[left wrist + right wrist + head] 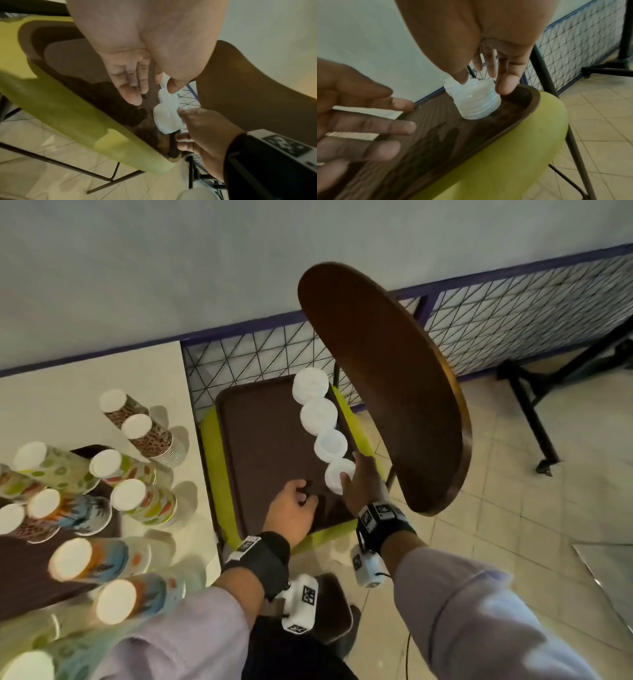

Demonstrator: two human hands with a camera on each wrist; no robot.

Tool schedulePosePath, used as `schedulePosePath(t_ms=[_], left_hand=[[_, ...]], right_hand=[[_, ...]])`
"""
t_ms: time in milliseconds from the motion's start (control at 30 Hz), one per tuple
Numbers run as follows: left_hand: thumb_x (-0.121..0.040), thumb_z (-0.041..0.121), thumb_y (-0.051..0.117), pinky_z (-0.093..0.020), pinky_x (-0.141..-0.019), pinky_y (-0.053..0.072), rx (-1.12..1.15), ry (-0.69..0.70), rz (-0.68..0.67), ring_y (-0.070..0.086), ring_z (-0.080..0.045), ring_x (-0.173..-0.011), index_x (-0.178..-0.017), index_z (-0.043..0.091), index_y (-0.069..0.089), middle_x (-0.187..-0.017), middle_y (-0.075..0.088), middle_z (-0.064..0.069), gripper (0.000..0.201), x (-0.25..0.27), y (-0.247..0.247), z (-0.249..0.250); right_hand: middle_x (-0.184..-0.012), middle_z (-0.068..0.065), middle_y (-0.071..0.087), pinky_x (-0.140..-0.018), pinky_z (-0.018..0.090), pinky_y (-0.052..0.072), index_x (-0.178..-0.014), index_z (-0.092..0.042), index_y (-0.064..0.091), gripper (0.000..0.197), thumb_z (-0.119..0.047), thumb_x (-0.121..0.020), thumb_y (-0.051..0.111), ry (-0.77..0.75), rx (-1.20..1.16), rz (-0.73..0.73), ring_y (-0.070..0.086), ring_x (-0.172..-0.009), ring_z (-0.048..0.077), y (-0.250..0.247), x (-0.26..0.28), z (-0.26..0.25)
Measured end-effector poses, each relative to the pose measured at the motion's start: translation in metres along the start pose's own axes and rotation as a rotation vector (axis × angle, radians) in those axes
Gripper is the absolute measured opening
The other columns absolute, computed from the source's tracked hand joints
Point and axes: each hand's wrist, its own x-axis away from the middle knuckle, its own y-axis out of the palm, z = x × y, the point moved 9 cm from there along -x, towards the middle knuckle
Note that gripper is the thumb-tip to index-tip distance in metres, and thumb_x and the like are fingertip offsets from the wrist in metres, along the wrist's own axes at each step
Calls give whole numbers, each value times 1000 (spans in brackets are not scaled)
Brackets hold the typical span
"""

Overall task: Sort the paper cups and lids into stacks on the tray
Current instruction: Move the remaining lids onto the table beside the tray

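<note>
The nearest stack of white plastic lids, at the 4 o'clock edge of the brown rectangular tray, is touched by the right hand, fingers extended. The left hand is held loosely spread and empty. If nudged sideways, the stack could be toppled over the tray's rim.

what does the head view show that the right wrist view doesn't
Only the head view shows the paper cup stacks on the table and all four lid stacks in a row. Only the right wrist view shows the nearest lid stack side-on, ribbed. Both show the brown tray, the right hand at that stack and the open left hand.
</note>
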Motion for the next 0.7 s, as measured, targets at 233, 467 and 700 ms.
schedulePosePath(t_ms=[233,467,700], left_hand=[[-97,41,65,-48,-104,54,74,-85,-37,64,-26,-119,-141,29,55,-134,64,-1,47,-27,12,-14],[-100,36,63,-45,-111,49,75,-86,-51,60,-24,-130,-150,18,50,-144,61,-5,54,-27,19,-8],[-93,39,68,-47,-102,56,243,-169,-23,69,-24,-110,-149,18,50,-133,65,-6,62,-27,14,-19]], right_hand=[[-150,16,41,-99,45,47,-153,-10,31,66,-24,-97,64,-55,-13,-66,52,-129,40,23,-13,7],[-146,15,36,-107,46,42,-150,-15,34,69,-36,-93,67,38,70,-166,45,-132,39,51,-7,18],[-139,18,46,-95,33,43,-136,-16,53,59,-38,-85,73,-56,104,-233,47,-123,34,70,-1,11]])
